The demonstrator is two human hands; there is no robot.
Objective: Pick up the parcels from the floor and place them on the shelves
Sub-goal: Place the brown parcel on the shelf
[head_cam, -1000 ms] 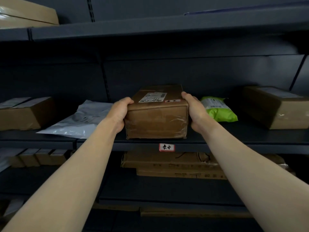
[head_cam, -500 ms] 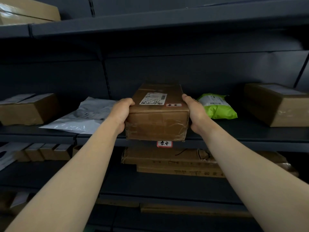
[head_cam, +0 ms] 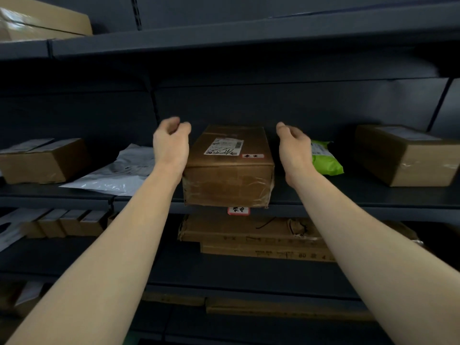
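Both grips released: left hand (head_cam: 171, 143) and right hand (head_cam: 293, 148) now lifted clear of the box (head_cam: 227, 168), which is left overhanging the shelf (head_cam: 348, 195) front edge.

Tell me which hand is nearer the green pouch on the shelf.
Right. The right hand hangs open just left of the green pouch, overlapping its edge in view; the left hand is across the cardboard box.
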